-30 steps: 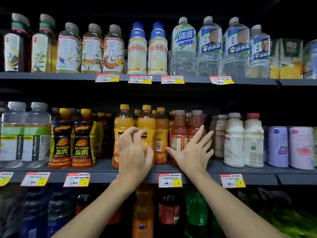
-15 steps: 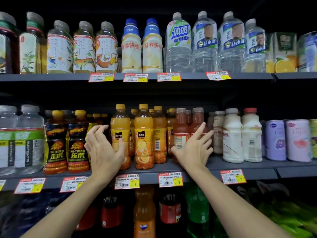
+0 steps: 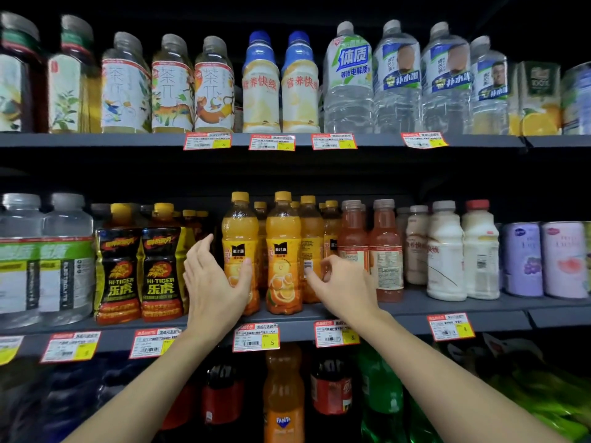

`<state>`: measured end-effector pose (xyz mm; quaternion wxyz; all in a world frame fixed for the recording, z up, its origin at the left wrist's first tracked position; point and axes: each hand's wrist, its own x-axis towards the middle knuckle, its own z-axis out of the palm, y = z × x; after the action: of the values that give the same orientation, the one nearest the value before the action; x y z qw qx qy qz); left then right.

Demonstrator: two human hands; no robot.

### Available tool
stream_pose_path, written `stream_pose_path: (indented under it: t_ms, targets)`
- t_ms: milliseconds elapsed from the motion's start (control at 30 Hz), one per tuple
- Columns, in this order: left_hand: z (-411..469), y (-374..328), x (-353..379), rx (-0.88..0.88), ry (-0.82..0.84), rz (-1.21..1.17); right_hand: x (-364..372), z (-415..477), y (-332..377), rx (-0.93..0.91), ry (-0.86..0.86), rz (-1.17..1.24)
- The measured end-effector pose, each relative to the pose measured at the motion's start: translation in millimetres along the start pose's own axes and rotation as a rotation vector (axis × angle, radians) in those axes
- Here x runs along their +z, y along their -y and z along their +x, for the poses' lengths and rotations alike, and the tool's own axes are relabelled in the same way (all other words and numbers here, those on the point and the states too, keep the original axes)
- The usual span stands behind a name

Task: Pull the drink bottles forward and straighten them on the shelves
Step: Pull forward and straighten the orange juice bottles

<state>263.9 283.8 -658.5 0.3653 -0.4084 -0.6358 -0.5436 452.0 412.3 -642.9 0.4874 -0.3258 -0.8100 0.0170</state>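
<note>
Juice bottles stand on the middle shelf (image 3: 447,303), the front row close to its near edge. Left hand (image 3: 214,286): grip wrapped on the left bottle (image 3: 238,231), thumb across the label, fingers up its left flank. Right hand (image 3: 348,290): grip pinching the third bottle (image 3: 311,231), low down; its barcode faces out, not its front label. Risks, as I judge them: both held bottles are tall, narrow and gripped low, so a sharp pull could rock the tops or tip one over the near lip. The middle bottle (image 3: 283,251) sits tight between them, so twisting the third could drag it askew or bump the red bottle (image 3: 385,251) just to the right. The left fingers are near the Hi-Tiger bottles (image 3: 163,266); a wide sweep might nudge those. Hard to see: the rear rows (image 3: 331,206) show little but caps, so their count and depth can't be told. Contact of the left fingertips behind the bottle is hidden. The stock below (image 3: 329,391) is dark and blurred, and the frame cuts off the shelves at far left and right.
</note>
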Motion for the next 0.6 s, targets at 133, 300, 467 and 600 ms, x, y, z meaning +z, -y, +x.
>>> stream_pose_path:
  t_ms: [133, 300, 467, 600]
  targets:
    - [-0.5, 2.4, 0.7, -0.012, 0.013, -0.020, 2.7, 12.6, 7.9, 0.125, 0.132, -0.068]
    - [0.8, 4.8, 1.1, -0.064, 0.058, -0.075, 2.7, 19.8, 6.7, 0.157, 0.257, -0.066]
    - [1.5, 5.9, 0.4, -0.089, 0.125, -0.114, -3.5, 17.1, 0.3, 0.138, 0.245, -0.089]
    - [0.4, 5.0, -0.8, -0.098, 0.163, -0.156, -10.5, 14.2, -10.2, 0.118, 0.236, -0.086]
